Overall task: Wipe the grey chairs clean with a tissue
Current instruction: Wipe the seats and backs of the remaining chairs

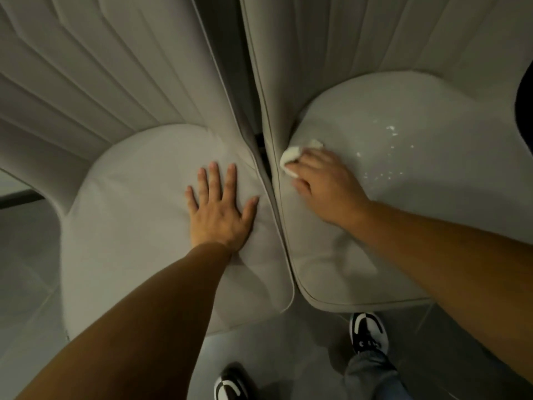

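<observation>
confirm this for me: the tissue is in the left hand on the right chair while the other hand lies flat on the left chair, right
Not quite. In the head view the right hand holds the tissue on the right chair; the left hand is the one lying flat on the left chair.

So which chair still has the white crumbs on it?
The right-hand chair, the one the right hand wipes with the tissue. White specks dot its seat. The left chair, under the flat left hand, looks clean.

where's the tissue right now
In the head view the tissue is bunched under the right hand, pressed on the right chair's seat by the gap between the two chairs.
</observation>
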### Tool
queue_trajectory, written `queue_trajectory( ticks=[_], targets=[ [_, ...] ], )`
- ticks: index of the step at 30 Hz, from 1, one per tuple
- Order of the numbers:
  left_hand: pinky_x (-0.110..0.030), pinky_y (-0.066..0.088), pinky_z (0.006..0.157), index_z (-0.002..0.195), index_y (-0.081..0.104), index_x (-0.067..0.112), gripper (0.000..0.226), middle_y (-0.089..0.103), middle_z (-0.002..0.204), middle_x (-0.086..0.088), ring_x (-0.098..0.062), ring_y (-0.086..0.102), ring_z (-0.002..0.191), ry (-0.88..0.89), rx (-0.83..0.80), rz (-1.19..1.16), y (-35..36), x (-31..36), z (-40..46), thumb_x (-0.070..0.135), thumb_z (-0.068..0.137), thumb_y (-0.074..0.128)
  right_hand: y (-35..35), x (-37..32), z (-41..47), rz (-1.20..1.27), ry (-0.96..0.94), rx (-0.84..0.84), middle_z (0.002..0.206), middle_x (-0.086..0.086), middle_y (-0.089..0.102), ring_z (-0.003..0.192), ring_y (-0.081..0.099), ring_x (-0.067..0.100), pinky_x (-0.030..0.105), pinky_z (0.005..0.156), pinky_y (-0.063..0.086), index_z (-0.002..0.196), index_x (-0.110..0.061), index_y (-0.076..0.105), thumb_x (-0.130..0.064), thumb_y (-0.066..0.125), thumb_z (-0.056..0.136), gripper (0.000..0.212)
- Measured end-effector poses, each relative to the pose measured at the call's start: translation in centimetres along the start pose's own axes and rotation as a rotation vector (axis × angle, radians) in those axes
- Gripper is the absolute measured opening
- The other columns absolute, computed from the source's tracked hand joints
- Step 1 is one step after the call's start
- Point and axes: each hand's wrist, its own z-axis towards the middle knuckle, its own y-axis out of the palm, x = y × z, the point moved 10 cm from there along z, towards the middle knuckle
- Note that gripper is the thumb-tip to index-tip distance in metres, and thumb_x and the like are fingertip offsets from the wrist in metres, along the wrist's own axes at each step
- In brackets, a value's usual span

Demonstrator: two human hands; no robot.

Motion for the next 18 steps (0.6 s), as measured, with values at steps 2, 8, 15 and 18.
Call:
queue_trajectory(
  ticks=[2, 8, 15, 18],
  targets=[
    [-0.055, -0.006, 0.124, 0.16, -0.008, 0.038, 0.079, -0.009, 0.17, -0.003, -0.025, -0.015, 0.155, -0.004, -0.029, 0.01, -0.1, 0.2, -0.1, 0.079, 0.094, 0.006, 0.0, -1.7, -2.3, 0.06, -0.11, -0.104, 0.119, 0.009, 0.066, 0.112, 0.059, 0.033, 0.046, 0.1, 0.043, 0.119, -0.016, 0.069, -0.02, 0.063, 0.09, 0.029],
    [-0.061, -0.006, 0.122, 0.161, -0.008, 0.032, 0.09, -0.01, 0.168, -0.017, -0.036, -0.018, 0.153, -0.121, -0.019, 0.006, -0.3, -0.5, -0.6, 0.085, 0.089, 0.007, -4.0, 0.5, -5.3, 0.086, -0.072, -0.101, 0.099, 0.009, 0.07, 0.088, 0.064, 0.031, 0.037, 0.077, 0.055, 0.115, -0.013, 0.071, -0.008, 0.067, 0.082, 0.033],
    [-0.061, -0.003, 0.122, 0.161, -0.004, 0.031, 0.09, -0.006, 0.169, -0.013, -0.036, -0.013, 0.154, -0.118, -0.007, 0.01, -0.2, -0.8, -0.3, 0.084, 0.09, 0.008, -6.8, 9.8, 1.2, 0.067, 0.332, 0.161, 0.121, 0.014, 0.059, 0.11, 0.057, 0.035, 0.036, 0.096, 0.045, 0.122, -0.013, 0.065, -0.026, 0.056, 0.094, 0.032],
    [-0.06, -0.004, 0.123, 0.161, -0.003, 0.03, 0.089, -0.005, 0.169, -0.013, -0.035, -0.012, 0.155, -0.12, 0.004, 0.018, -0.1, -0.8, -0.3, 0.083, 0.09, 0.007, -2.7, 9.6, 1.8, 0.107, 0.428, 0.013, 0.142, 0.01, 0.047, 0.127, 0.047, 0.03, 0.036, 0.109, 0.038, 0.139, -0.017, 0.052, -0.032, 0.058, 0.093, 0.049]
  ],
)
